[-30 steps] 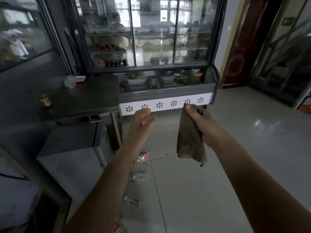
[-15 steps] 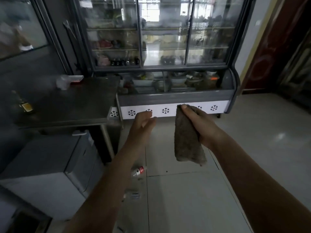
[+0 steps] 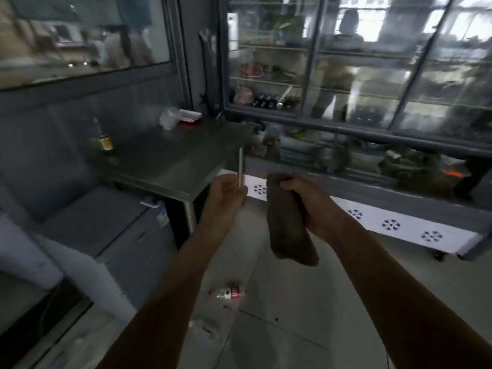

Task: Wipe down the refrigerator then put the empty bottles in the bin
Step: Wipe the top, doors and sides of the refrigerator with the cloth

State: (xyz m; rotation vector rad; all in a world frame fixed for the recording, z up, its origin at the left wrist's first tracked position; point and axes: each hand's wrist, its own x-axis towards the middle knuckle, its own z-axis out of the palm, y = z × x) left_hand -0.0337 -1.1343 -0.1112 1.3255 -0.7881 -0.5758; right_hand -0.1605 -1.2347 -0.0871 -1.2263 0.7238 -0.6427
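Right hand [image 3: 312, 206] pinches the top edge of the brown cloth [image 3: 290, 227], thumb over curled fingers. The cloth hangs free, carried ready for wiping. Left hand [image 3: 226, 199] is raised beside it, fingers loosely curled and close together, holding nothing I can make out. The glass-door refrigerator [image 3: 372, 83] stands ahead-right, untouched, so wiping probably hasn't started. A red-labelled empty bottle [image 3: 229, 292] lies on the floor tiles between the forearms, and a clear bottle [image 3: 199, 324] lies nearer. No bin in view. Versus half a second ago, the view has swung left and closer. The steel table [image 3: 181, 155] now fills the centre, the left fingers are more curled, and the cloth grip is unchanged.
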